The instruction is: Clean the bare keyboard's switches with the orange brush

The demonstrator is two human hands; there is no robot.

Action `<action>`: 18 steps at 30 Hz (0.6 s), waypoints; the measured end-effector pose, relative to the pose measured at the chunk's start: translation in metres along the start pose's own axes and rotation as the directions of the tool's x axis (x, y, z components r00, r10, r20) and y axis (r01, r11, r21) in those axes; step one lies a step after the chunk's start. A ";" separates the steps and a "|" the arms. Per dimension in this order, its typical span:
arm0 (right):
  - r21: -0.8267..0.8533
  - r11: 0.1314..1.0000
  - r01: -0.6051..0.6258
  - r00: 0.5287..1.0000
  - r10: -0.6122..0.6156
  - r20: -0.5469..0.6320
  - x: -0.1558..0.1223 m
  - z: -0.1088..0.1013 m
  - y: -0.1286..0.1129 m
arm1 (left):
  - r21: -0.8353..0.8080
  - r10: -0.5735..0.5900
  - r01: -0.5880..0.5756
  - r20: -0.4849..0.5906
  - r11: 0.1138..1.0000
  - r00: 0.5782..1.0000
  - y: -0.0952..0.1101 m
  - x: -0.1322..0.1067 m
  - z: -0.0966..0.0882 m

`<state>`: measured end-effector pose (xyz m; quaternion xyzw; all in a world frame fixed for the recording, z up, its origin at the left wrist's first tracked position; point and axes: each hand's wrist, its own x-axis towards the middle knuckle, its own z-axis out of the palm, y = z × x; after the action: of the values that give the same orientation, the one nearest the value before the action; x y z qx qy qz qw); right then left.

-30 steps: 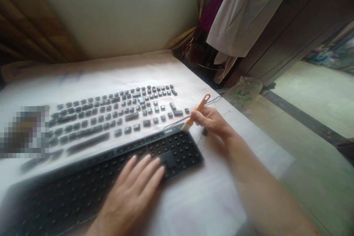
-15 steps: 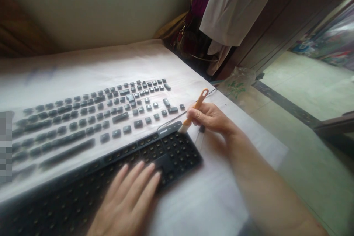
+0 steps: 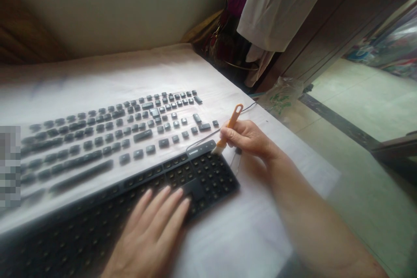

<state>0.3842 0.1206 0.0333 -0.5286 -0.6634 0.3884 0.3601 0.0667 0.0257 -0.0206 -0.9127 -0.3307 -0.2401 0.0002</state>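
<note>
Brushing apparently underway: right hand (image 3: 250, 138) grip pinches orange brush (image 3: 232, 122), tip at far right of keyboard (image 3: 110, 208) on counter (image 3: 137, 69), left hand (image 3: 148, 230) spread flat across it; next stroke likely needs light pressure.

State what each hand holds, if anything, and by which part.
The right hand holds a brush by the lower handle, near the bristles; the left hand grips nothing, resting on the keyboard.
</note>
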 end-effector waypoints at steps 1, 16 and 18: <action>0.005 1.000 -0.003 1.000 0.003 0.007 0.000 0.000 -0.001 | -0.009 -0.020 0.020 0.007 1.000 1.000 0.001 0.001 -0.001; 0.014 0.993 0.114 0.991 -0.113 -0.074 -0.002 0.015 0.004 | 0.078 0.122 -0.123 0.029 0.989 0.992 -0.005 0.004 -0.007; -0.025 0.994 0.108 0.992 -0.110 -0.055 -0.002 0.014 0.005 | 0.034 0.044 -0.044 0.001 0.998 0.999 -0.004 0.003 -0.005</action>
<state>0.3738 0.1178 0.0223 -0.5062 -0.6852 0.3457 0.3934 0.0637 0.0296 -0.0157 -0.9196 -0.3145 -0.2344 0.0212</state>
